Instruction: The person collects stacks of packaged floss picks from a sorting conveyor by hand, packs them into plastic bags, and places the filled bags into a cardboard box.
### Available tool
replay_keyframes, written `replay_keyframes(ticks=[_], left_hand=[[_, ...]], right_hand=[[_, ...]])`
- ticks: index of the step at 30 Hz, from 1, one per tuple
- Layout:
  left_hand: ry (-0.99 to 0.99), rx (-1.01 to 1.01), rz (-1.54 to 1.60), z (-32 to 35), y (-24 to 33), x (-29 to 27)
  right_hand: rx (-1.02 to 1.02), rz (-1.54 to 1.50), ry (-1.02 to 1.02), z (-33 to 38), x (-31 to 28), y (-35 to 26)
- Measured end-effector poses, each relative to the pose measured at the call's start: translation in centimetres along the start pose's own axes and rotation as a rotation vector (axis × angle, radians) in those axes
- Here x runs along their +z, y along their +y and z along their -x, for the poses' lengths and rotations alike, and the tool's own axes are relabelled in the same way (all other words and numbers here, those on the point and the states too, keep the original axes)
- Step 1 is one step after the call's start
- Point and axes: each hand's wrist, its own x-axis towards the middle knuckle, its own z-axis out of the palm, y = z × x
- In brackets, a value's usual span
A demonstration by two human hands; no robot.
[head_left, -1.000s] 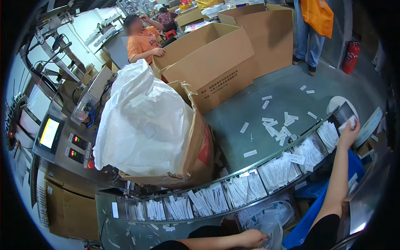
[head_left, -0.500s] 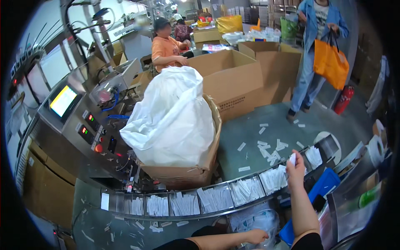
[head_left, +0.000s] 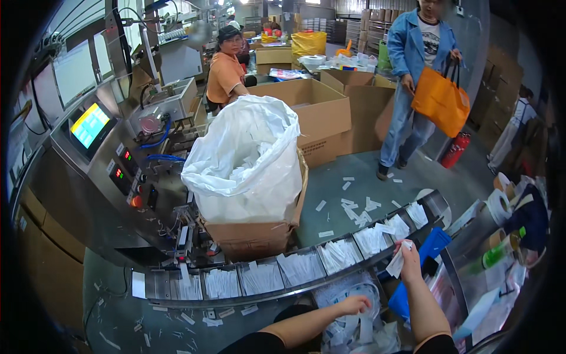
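Note:
My right hand [head_left: 411,268] is closed on a few slim white packets [head_left: 395,265], just on the near side of the conveyor [head_left: 300,293]. Its compartments carry upright bundles of similar packets, such as one bundle [head_left: 301,268] near the middle. My left hand [head_left: 352,305] hovers lower down, fingers loosely apart, with nothing visible in it. Beneath it lies a clear plastic bag [head_left: 348,330] with white pieces in it. A blue bin [head_left: 403,302] stands beside my right forearm, partly hidden by it.
Beyond the conveyor, a large white sack [head_left: 247,194] of white pieces sits in a cardboard box [head_left: 250,239]. A machine with a lit screen [head_left: 90,125] stands left. Packets litter the floor. A person in orange [head_left: 224,76] and another in blue carrying an orange bag [head_left: 441,103] are farther back.
My right hand has come back from over the conveyor toward me, packets in its grasp. My left hand has risen slightly, its fingers loosening. The view has shifted, and the sack's opening shows more.

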Motion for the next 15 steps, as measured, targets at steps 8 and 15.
replay_keyframes(ticks=[8, 15], left_hand=[[0.079, 0.263, 1.171, 6.6, 7.2, 3.6], [0.239, 0.396, 0.748, 8.6, 10.1, 7.6]], right_hand=[[0.013, 0.064, 0.107, 9.0, -1.2, -1.4], [0.057, -0.042, 0.160, 15.8, -1.1, -2.2]])
